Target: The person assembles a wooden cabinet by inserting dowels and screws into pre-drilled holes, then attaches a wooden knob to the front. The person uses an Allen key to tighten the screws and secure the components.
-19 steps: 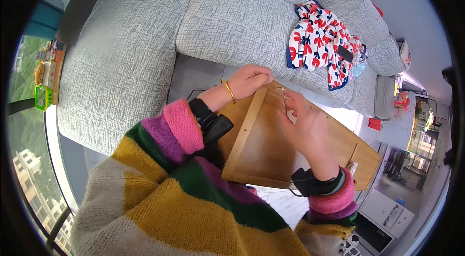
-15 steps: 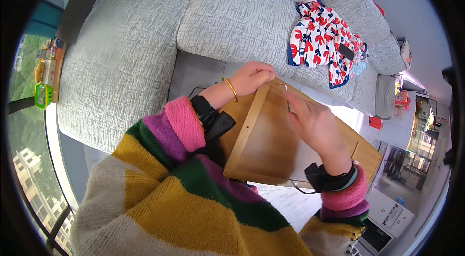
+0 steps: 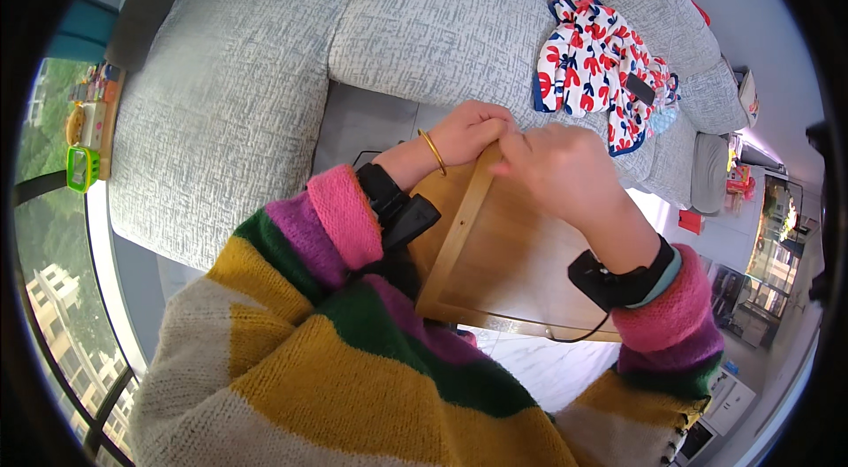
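Observation:
A light-brown wooden piece of furniture with a raised edge strip stands in front of me, tilted in the view. At its far corner, my left hand is closed with the fingers curled over the wood. Right beside it, my right hand is closed in a fist against the same corner, the two hands almost touching. The thin bent metal rod, like a hex key, that showed at the right fingers earlier is now hidden by that hand. A small dark hole shows in the strip.
A grey sofa runs along the far side. On it lie a red, white and navy patterned garment and a dark phone. A green basket stands by the window at left. A black cable hangs near my right wrist.
My right hand has moved left and away from me to the corner, and its fingers have closed. The bent metal rod is no longer visible. My left hand stays at the corner.

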`<state>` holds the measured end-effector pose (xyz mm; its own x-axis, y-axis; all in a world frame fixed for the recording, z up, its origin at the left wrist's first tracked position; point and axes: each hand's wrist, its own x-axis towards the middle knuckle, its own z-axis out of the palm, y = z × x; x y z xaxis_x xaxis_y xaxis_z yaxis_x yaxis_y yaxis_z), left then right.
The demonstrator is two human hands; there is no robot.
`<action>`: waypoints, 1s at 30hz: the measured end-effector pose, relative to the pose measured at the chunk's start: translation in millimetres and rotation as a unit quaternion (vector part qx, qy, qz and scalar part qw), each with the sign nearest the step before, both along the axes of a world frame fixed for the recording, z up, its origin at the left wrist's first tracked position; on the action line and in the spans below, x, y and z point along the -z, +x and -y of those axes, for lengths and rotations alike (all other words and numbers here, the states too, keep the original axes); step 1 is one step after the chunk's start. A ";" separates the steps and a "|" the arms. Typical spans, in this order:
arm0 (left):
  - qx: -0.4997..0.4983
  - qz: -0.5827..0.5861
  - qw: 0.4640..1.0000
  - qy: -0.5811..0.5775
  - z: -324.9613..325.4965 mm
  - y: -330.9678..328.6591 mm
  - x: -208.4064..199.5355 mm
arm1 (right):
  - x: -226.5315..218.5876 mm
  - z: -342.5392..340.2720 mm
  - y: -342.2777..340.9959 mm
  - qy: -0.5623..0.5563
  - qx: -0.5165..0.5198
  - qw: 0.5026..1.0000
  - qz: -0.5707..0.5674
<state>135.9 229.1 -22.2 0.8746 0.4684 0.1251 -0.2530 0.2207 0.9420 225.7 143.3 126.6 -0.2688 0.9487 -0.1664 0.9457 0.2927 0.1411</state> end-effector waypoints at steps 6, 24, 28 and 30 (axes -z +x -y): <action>0.013 -0.053 0.998 0.042 -6.1 0.3 2.6 | 12.4 -37.8 23.2 -0.092 0.405 0.866 -0.278; 0.012 -0.041 0.999 0.018 -1.8 1.9 4.5 | -10.5 -6.1 45.8 0.038 -0.031 0.999 -0.020; -0.002 -0.057 0.998 0.019 -1.3 0.3 2.1 | -6.1 7.1 21.3 -0.036 0.139 0.990 -0.006; -0.005 -0.059 0.998 0.026 -1.3 -0.1 0.4 | 0.3 15.3 4.9 -0.007 0.259 0.959 -0.119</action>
